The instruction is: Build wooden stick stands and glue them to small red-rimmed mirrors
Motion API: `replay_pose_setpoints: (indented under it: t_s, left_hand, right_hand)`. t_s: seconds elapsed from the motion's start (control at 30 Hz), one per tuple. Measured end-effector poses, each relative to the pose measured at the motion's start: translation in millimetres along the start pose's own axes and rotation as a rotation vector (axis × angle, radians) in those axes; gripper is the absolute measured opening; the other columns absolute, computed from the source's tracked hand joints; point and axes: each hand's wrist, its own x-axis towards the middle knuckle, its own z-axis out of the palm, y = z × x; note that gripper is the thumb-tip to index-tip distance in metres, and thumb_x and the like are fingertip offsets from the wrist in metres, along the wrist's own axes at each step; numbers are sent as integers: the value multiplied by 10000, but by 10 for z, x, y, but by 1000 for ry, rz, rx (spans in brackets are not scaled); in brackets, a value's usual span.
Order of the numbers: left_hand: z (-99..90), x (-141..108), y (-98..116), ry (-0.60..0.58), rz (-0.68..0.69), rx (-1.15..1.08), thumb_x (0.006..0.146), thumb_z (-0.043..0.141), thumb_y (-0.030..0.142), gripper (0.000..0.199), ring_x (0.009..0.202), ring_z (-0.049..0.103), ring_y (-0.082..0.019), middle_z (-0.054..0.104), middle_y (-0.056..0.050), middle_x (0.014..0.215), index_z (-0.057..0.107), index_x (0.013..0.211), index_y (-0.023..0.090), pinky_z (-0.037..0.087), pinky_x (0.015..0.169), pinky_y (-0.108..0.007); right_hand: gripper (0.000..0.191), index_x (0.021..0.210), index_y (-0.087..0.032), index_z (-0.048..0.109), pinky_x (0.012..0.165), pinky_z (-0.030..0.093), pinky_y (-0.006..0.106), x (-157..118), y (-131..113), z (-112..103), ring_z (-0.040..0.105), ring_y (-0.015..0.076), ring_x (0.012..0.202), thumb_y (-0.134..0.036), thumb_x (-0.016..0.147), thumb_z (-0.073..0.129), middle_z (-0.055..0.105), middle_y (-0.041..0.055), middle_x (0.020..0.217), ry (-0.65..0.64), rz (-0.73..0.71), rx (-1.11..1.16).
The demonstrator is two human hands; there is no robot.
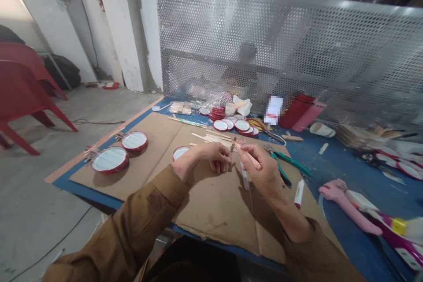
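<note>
Over the cardboard sheet (pixel 218 211), my left hand (pixel 216 156) pinches a short wooden stick (pixel 233 145) that points upward. My right hand (pixel 261 163) is closed just to the right, its fingertips close to the stick's top; something pale and slim shows in its fingers, too small to name. Below and between the hands lies a clear strip (pixel 244 176). Several loose wooden sticks (pixel 214 138) lie behind my left hand. A red-rimmed white disc (pixel 180 153) is partly hidden by my left wrist.
Two red-rimmed round pieces (pixel 109 160) with sticks attached sit at the left. Green-handled pliers (pixel 291 161), a marker (pixel 299 194) and a pink glue gun (pixel 350 207) lie at the right. Several red-rimmed discs (pixel 220 125), scissors (pixel 267 131) and a red cylinder (pixel 296 110) are at the back.
</note>
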Motion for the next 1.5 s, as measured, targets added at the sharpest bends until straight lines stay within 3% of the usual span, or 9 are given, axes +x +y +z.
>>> replay_pose_setpoints:
  t_s: [0.5,0.87,1.13,1.5]
  left_hand:
    - [-6,4,0,-18,1,10,833,620,362,223,544,632,-120,649,-16,626,600,804,142,507,578,-248]
    - [-7,13,-22,-9,-5,7,808,650,443,299,544,632,-124,662,-21,649,594,766,151,510,569,-257]
    - [-6,10,-14,-8,-16,4,828,632,390,257,531,629,-120,659,-18,636,586,757,147,506,553,-245]
    - [-6,14,-12,3,-26,-7,807,655,385,250,547,631,-133,659,-28,653,582,758,152,506,574,-270]
  right_hand:
    - [231,1057,-219,632,688,479,303,4,-26,5,646,186,729,-356,904,526,699,27,814,-18,-37,-26]
    - [239,1029,-224,632,623,469,292,3,-1,5,634,178,668,-393,916,506,702,29,818,-8,-1,-14]
    - [241,1017,-217,630,621,461,292,10,-25,7,631,184,648,-396,915,506,676,9,714,3,-1,2]
    - [217,1003,-223,618,639,470,307,13,-23,9,645,203,703,-382,911,503,680,16,729,12,-19,7]
